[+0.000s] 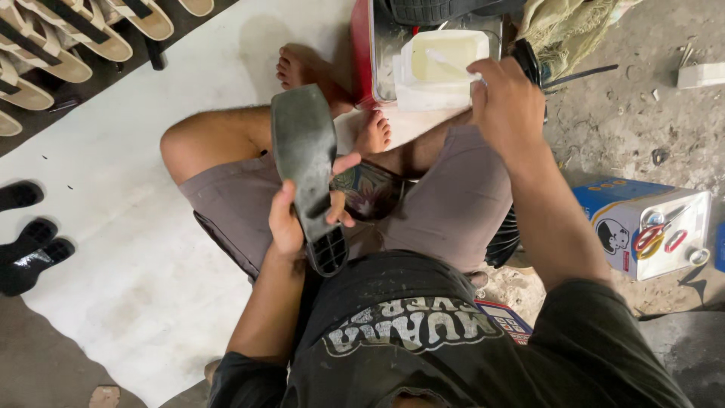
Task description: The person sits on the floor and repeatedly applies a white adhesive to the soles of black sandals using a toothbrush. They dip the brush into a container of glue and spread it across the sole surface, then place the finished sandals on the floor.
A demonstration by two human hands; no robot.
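**Sole in the left hand, right hand at the glue tub**

A white sheet (143,249) covers most of the floor on the person's left, running diagonally from the upper middle down to the lower left; its near part lies bare, the widest open room in view. Its upper left edge meets a dark strip where rows of tan sandals (53,53) lie side by side, and three black heels (30,249) sit at its left edge. To the right the floor is rough grey concrete (642,128), with little free room along its right border.

The person sits cross-legged in grey shorts, bare feet meeting near the middle. Just beyond the feet stands a red-edged metal tray (362,53), and on it a white plastic tub (442,68) of pale liquid.

At the right edge, a blue and white box (642,227) lies near the right knee, with red-handled scissors (657,234) on top.

The black shoe sole (306,162) is held upright over the lap, its narrow end pointing away towards the feet and its ribbed heel block nearest the body. The left hand (291,219) is wrapped around its lower part, thumb on one edge and fingers curled round the other, a firm closed grasp.

The right hand (510,106) reaches forward over the tub's near right corner, fingers closed on a thin white stick (451,64) whose tip rests in the liquid.
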